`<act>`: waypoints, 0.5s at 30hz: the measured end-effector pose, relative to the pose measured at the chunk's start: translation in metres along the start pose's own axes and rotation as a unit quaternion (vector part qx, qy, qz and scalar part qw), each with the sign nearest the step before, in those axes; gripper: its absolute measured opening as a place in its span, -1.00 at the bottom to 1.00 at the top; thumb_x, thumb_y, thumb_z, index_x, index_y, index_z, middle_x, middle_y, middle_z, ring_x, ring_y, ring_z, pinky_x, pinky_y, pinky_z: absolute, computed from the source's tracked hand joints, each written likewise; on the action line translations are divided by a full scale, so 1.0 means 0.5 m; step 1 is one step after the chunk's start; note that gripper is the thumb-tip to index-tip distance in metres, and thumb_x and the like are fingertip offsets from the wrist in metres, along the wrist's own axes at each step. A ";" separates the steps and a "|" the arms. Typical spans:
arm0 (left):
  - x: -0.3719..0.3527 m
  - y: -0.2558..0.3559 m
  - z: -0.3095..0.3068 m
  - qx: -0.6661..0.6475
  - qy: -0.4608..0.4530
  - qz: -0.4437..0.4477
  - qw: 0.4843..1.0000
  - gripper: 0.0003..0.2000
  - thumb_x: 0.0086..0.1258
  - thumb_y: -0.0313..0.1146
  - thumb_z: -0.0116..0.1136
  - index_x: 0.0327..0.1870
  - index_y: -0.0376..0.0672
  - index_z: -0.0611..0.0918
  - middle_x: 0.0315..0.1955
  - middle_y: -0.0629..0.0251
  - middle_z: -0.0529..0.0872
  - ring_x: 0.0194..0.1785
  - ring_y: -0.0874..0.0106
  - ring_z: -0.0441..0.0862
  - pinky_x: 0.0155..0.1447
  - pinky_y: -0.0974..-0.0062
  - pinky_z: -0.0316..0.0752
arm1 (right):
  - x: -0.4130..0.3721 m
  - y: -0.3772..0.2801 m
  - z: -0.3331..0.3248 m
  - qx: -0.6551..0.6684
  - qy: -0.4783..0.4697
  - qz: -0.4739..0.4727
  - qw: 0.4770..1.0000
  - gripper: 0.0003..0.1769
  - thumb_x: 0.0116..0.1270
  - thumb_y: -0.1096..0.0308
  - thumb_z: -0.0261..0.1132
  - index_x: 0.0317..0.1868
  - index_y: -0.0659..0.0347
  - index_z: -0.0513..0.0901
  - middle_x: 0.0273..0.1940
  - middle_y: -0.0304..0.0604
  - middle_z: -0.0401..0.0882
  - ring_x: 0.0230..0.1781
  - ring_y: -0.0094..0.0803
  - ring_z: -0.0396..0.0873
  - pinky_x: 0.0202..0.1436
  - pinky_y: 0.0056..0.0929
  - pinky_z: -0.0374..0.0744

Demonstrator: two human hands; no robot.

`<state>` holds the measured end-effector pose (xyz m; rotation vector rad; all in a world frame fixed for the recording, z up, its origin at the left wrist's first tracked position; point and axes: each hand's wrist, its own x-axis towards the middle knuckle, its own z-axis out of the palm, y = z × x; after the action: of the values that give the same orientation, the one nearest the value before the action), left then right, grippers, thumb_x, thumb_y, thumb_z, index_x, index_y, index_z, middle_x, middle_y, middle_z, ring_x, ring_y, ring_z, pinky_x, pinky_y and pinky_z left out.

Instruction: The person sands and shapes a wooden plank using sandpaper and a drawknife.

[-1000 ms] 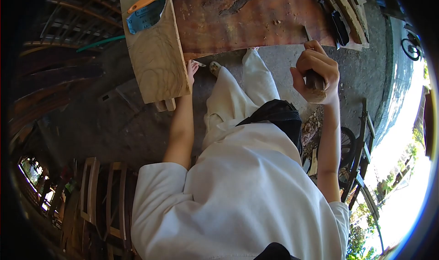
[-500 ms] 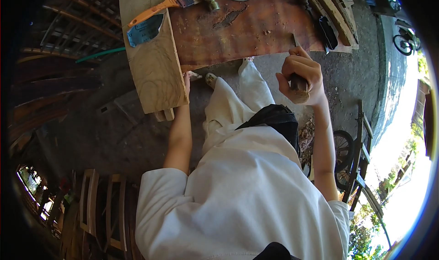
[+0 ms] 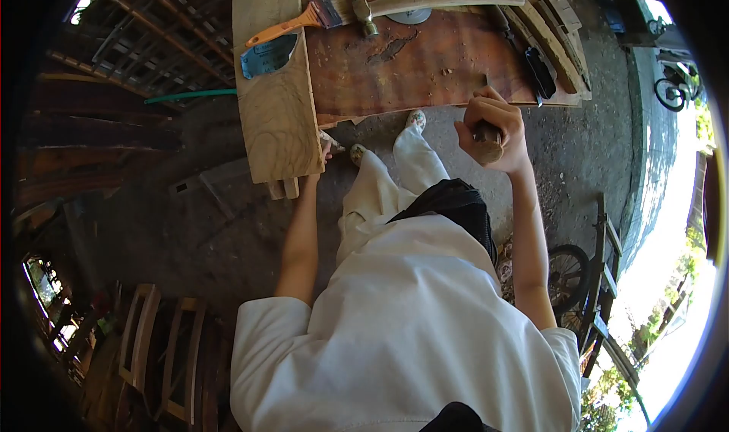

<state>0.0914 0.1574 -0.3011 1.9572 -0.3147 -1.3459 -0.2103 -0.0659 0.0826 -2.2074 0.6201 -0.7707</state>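
Observation:
My right hand (image 3: pixel 495 128) is wrapped round the wooden handle (image 3: pixel 487 145) of a tool whose narrow metal blade (image 3: pixel 486 79) points away from me, over the near edge of the reddish wooden tabletop (image 3: pixel 433 67). My left hand (image 3: pixel 327 152) is low beside the end of a thick pale board (image 3: pixel 285 136), which hides part of it. Its visible fingers are curled, and a pale, pointed piece (image 3: pixel 332 141) shows right at them; I cannot tell what they grip.
On the board lie a paintbrush (image 3: pixel 300 23) and blue sandpaper (image 3: pixel 267 56). A hammer (image 3: pixel 440 1) crosses a round metal lid (image 3: pixel 405 12). Wood strips (image 3: pixel 543 33) and a black-handled tool (image 3: pixel 538 71) line the tabletop's right side. A wheel (image 3: pixel 566 276) stands at right.
The view has shifted, so the board and tabletop items sit further right and more of the hammer shows. My left hand appears lower beside the board. My right hand keeps its hold on the tool.

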 end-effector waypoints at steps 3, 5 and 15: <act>-0.017 -0.067 0.003 -0.001 0.004 -0.033 0.999 0.07 0.35 -0.14 0.41 0.59 -0.31 -0.20 -0.17 0.16 0.76 -0.28 0.49 0.75 -0.21 0.57 0.58 | 0.010 -0.006 -0.028 0.027 0.031 0.014 0.999 -0.75 -0.03 0.71 0.35 -0.55 0.26 0.44 -0.58 -0.21 0.39 -0.55 -0.33 0.32 -0.30 -0.37 0.37; -0.034 -0.133 0.002 -0.038 -0.012 -0.046 0.998 0.04 0.36 -0.14 0.41 0.58 -0.30 -0.15 -0.21 0.17 0.77 -0.27 0.47 0.74 -0.20 0.51 0.58 | 0.013 0.008 -0.052 0.041 0.056 0.023 0.997 -0.75 0.00 0.70 0.36 -0.55 0.27 0.43 -0.58 -0.22 0.39 -0.54 -0.36 0.32 -0.32 -0.39 0.36; -0.242 -0.246 -0.030 0.116 0.004 -0.172 0.978 -0.63 0.51 -0.13 0.17 0.05 -0.31 0.66 -0.23 0.26 0.78 -0.18 0.26 0.71 -0.13 0.27 0.57 | 0.035 0.090 -0.130 0.151 0.163 0.086 0.971 -0.79 0.19 0.51 0.40 -0.50 0.30 0.51 -0.58 -0.27 0.42 -0.57 -0.58 0.32 -0.47 -0.50 0.31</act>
<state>0.0293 0.3192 -0.2966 2.2882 -0.1363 -1.5757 -0.2510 -0.1353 0.0922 -1.7405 0.7855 -1.0712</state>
